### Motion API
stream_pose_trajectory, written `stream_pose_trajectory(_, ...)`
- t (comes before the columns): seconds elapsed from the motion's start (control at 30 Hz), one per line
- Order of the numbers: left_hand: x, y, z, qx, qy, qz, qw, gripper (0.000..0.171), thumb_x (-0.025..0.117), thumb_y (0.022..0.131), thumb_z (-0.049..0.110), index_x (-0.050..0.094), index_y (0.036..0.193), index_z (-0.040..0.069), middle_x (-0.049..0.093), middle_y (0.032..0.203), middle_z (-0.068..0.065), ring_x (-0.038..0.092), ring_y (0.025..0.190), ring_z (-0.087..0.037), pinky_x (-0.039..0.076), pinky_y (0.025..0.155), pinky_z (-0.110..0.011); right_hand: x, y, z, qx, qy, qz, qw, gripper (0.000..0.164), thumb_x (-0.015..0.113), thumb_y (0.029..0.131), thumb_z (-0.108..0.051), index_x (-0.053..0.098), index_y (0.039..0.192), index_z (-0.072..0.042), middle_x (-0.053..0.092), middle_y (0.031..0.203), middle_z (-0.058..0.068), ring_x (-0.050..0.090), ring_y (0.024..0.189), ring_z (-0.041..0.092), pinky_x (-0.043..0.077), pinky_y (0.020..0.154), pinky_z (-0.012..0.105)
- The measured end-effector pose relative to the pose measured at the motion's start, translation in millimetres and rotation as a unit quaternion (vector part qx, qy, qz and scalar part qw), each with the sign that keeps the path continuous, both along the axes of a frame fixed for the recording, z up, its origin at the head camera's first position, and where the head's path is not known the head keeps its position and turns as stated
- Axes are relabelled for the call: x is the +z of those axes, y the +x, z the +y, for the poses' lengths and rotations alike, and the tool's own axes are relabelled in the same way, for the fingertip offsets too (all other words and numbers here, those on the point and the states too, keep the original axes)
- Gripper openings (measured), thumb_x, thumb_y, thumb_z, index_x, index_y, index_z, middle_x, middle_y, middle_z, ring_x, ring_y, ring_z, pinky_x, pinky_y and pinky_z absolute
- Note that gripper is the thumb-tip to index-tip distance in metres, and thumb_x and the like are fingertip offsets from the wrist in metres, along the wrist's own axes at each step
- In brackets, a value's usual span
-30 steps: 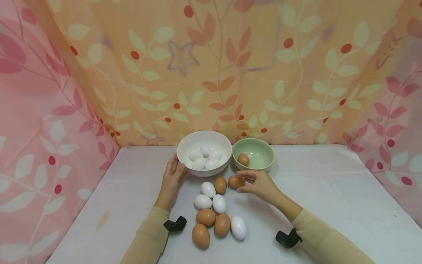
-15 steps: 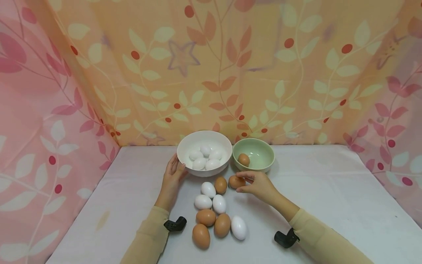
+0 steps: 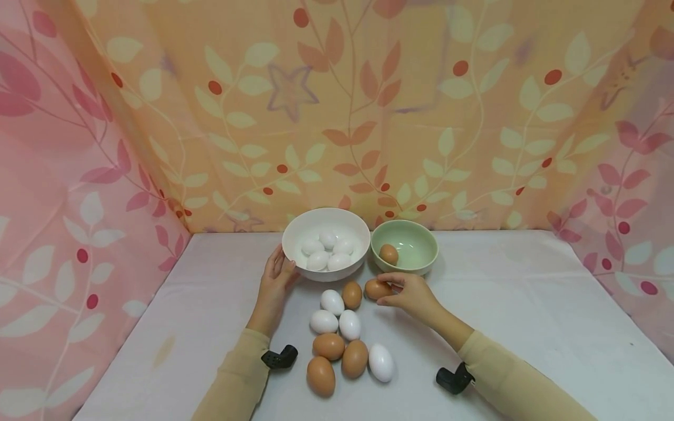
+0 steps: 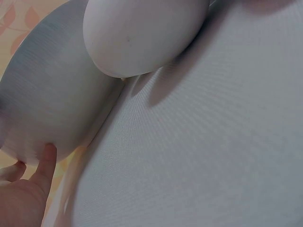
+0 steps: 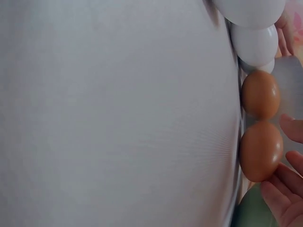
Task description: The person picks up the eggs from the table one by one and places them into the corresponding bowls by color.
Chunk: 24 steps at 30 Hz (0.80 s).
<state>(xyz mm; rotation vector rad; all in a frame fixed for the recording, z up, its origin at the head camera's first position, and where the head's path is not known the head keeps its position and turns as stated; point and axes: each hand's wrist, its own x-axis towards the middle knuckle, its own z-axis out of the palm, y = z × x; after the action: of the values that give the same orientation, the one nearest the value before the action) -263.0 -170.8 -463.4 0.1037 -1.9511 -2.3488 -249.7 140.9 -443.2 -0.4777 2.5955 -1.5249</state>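
My left hand [image 3: 274, 280] rests against the left side of a white bowl [image 3: 289, 248]. Its fairly straight thumb [image 4: 47, 161] touches the outer wall in the left wrist view. Several white eggs [image 3: 317, 261] lie inside. With thumb and fingers, my right hand [image 3: 413, 295] holds the end of a brown egg [image 3: 375, 289] on the table, just in front of a green bowl [image 3: 421, 257]. In the right wrist view, the fingers lie round that brown egg [image 5: 261, 151]. One brown egg [image 3: 388, 254] sits in the green bowl.
Loose white eggs [image 3: 323, 322] and brown eggs [image 3: 355, 359] are grouped on the white-covered table [image 3: 210, 304] between my forearms. Another brown egg [image 3: 351, 295] lies just left of the held one. Patterned cloth [image 3: 353, 117] stands behind the bowls and along both sides.
The brown egg at my right hand has turned slightly, and my right forearm has shifted a little to the left. My left hand and the bowls stay where they were.
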Motion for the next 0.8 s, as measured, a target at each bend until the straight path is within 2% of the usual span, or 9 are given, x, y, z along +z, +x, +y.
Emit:
stream_pose_trajectory(0.13, 0.3, 0.1, 0, -0.001, 0.001, -0.001, 1.0, 0.063, 0.052, 0.104, 0.017, 0.022, 0.159, 0.022, 0.014, 0.168, -0.001, 0.021, 0.153, -0.017, 0.036, 0.119, -0.042, -4.1, -1.8, -1, -0.009, 0.02, -0.001, 1.0, 0.048, 0.085, 0.075, -0.007, 0.068, 0.119, 0.005, 0.069, 0.122, 0.02, 0.065, 0.116, 0.034, 0.059, 0.09, 0.029)
stream_pose_trajectory(0.33, 0.5, 0.2, 0, -0.003, 0.006, 0.002, 1.0, 0.063, 0.052, 0.104, 0.017, 0.022, 0.159, 0.022, 0.014, 0.168, -0.001, 0.02, 0.153, -0.016, 0.035, 0.12, -0.043, -6.2, -2.6, -4, -0.023, 0.047, 0.007, 0.999, 0.045, 0.085, 0.076, -0.009, 0.07, 0.117, 0.004, 0.071, 0.117, 0.019, 0.069, 0.108, 0.032, 0.061, 0.086, 0.034)
stream_pose_trajectory(0.57, 1.1, 0.2, -1, -0.004, 0.001, 0.005, 1.0, 0.064, 0.054, 0.103, 0.02, 0.022, 0.159, 0.022, 0.014, 0.168, -0.001, 0.021, 0.153, -0.017, 0.036, 0.119, -0.043, -6.0, -4.4, -9, -0.02, 0.058, 0.015, 0.998, 0.043, 0.084, 0.078, -0.013, 0.071, 0.115, 0.003, 0.073, 0.113, 0.017, 0.069, 0.106, 0.031, 0.06, 0.086, 0.037)
stream_pose_trajectory(0.8, -1.2, 0.0, 0, 0.001, 0.002, 0.001, 1.0, 0.064, 0.054, 0.103, 0.019, 0.022, 0.158, 0.022, 0.014, 0.168, -0.002, 0.023, 0.153, -0.018, 0.037, 0.119, -0.044, -3.7, -3.8, -11, -0.034, 0.064, 0.008, 0.997, 0.042, 0.085, 0.077, -0.017, 0.073, 0.112, 0.003, 0.075, 0.107, 0.016, 0.07, 0.101, 0.027, 0.059, 0.078, 0.029)
